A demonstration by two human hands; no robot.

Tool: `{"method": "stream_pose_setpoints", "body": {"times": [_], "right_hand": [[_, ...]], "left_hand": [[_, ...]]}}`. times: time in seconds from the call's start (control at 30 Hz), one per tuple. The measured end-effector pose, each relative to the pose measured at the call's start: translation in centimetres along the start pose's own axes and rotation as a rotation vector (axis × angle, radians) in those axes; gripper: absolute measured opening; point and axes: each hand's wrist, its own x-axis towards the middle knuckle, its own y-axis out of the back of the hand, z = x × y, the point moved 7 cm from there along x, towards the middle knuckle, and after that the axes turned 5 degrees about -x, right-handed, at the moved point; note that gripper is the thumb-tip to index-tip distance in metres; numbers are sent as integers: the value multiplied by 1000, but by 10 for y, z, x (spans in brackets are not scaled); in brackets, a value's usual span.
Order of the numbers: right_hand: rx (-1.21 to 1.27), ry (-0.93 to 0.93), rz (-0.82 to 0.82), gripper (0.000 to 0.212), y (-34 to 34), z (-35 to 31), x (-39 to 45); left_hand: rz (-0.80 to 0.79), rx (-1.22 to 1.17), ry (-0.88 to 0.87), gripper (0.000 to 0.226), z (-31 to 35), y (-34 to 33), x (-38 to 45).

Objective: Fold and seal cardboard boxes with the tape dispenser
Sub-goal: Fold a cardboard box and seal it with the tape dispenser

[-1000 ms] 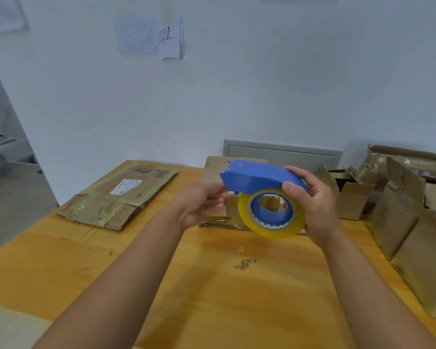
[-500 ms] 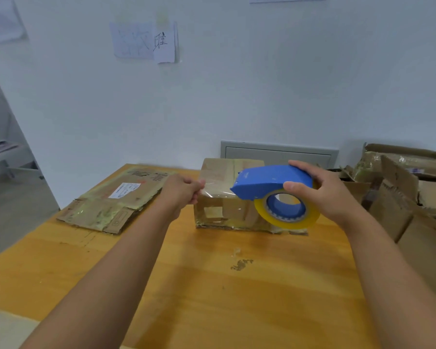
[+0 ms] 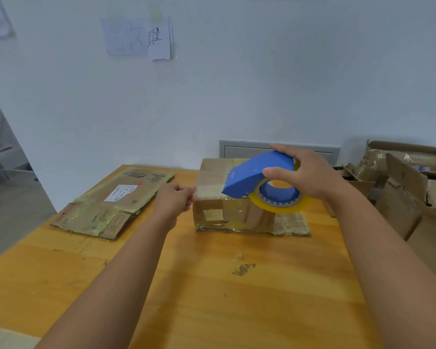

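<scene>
The cardboard box is sitting folded near the far middle of the wooden table, with one flap lying flat on the table at its right base. Old tape patches are showing on its near face.

Just above its top right part, the blue tape dispenser is hovering with its nose pointing left and down toward the box top; the yellowish tape roll is hanging below the blue cover. The right hand is wrapping around the dispenser, fingers over the top and thumb on the near side. The left hand is sitting at the box's upper left corner, fingers curled and pinching what looks like the free end of the clear tape; the tape itself is too transparent to make out for certain, though a faint sheen is running across the box top toward the dispenser.

The step in hand is probably the laying of a strip along the top seam. The next move is likely calling for the left hand to press the tape end down onto the left side while the right keeps the strip taut and lowers it onto the seam, then tears it at the dispenser's edge.

Further out, a flattened carton is lying on the left of the table, and a heap of opened boxes is crowding the right edge.
</scene>
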Motion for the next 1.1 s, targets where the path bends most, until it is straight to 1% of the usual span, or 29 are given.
{"method": "stream_pose_setpoints", "body": {"times": [0.2, 0.33, 0.4, 0.43, 0.5, 0.53, 0.57, 0.6, 0.63, 0.67, 0.7, 0.73, 0.8, 0.93, 1.03, 1.1], "right_hand": [[-140, 51, -18, 62, -8, -10, 17], [-172, 60, -23, 62, -10, -9, 22], [-183, 59, -30, 62, -12, -9, 24], [-191, 57, -35, 62, -13, -8, 25], [-205, 52, -46, 62, -15, -7, 26], [-206, 51, -49, 62, -15, -7, 26], [-205, 50, -52, 62, -15, -7, 26], [-205, 50, -56, 62, -16, -8, 27], [-207, 49, -60, 62, -16, -8, 27], [-211, 46, -62, 62, -16, -8, 27], [-215, 43, -64, 62, -16, -9, 27], [-219, 42, -67, 62, -17, -9, 27], [-220, 40, -69, 61, -16, -11, 26], [-199, 19, -63, 64, -15, -10, 24], [-219, 7, -68, 67, -21, -11, 26], [-220, 3, -71, 66, -24, -12, 27]], "left_hand": [[18, 47, 31, 23, -13, 0, 9], [-1, 37, 59, 30, -17, -2, 10], [-3, 110, 62, 36, -17, 0, 11], [8, 221, 46, 41, -17, 2, 11], [91, 553, -57, 51, -14, 8, 10], [163, 669, -185, 52, -9, 8, 6], [221, 707, -376, 49, -1, 5, -2], [236, 700, -585, 44, 6, -3, -12], [199, 711, -755, 39, 10, -14, -23], [137, 765, -867, 38, 8, -27, -28], [81, 842, -926, 38, 3, -38, -31], [43, 908, -946, 38, -4, -46, -30], [32, 935, -983, 33, -12, -48, -25], [103, 992, -1083, 22, -8, -42, -15], [132, 1042, -1087, 24, -6, -45, -9], [129, 1052, -1099, 31, -10, -51, -10]]}}
